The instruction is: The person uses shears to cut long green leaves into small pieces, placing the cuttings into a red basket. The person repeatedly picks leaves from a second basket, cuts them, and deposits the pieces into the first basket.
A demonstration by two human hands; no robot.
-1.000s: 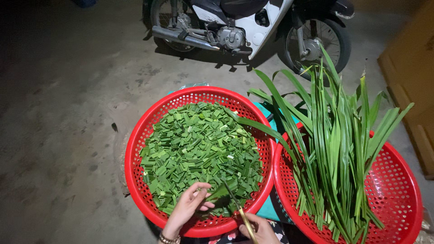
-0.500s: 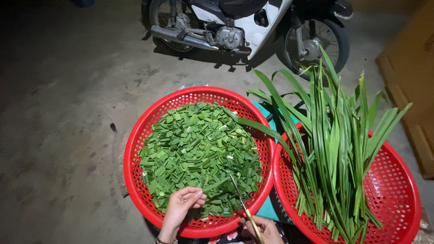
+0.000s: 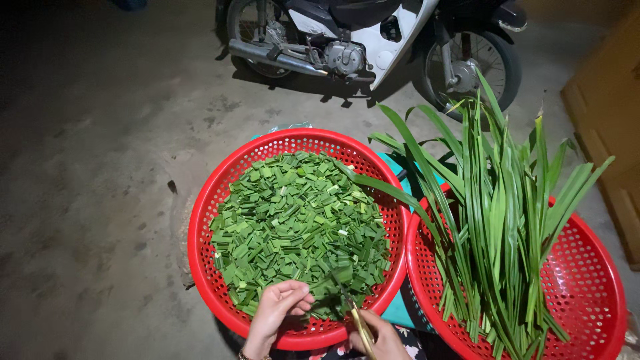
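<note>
Lower centre of the frame: both hands work at the near rim of the left red basket, over the heap of cut pandan leaf pieces.
Left hand: the left hand has its fingers curled together, pinching a short strip of leaf against the thumb.
Right hand: the right hand is closed around the handles of brass-coloured scissors; whether the blades stand apart or together is too small to tell.
Leaf supply: long uncut pandan leaves lie fanned across the right red basket, tips toward the upper right.
Risk, fingers: the strip is short and the blades sit just beside the left fingertips, so a snip could likely nick them.
Risk, spill: the heap is high and reaches close to the near rim; a nudge from either wrist could push pieces onto the concrete floor.
Risk, light: the scene is dim, which makes the blade line harder to judge.
Edges: the two basket rims nearly touch at lower centre, over a teal sheet.
Open room: bare floor lies to the left; a parked motorbike closes the top, a wooden cabinet the right.
</note>
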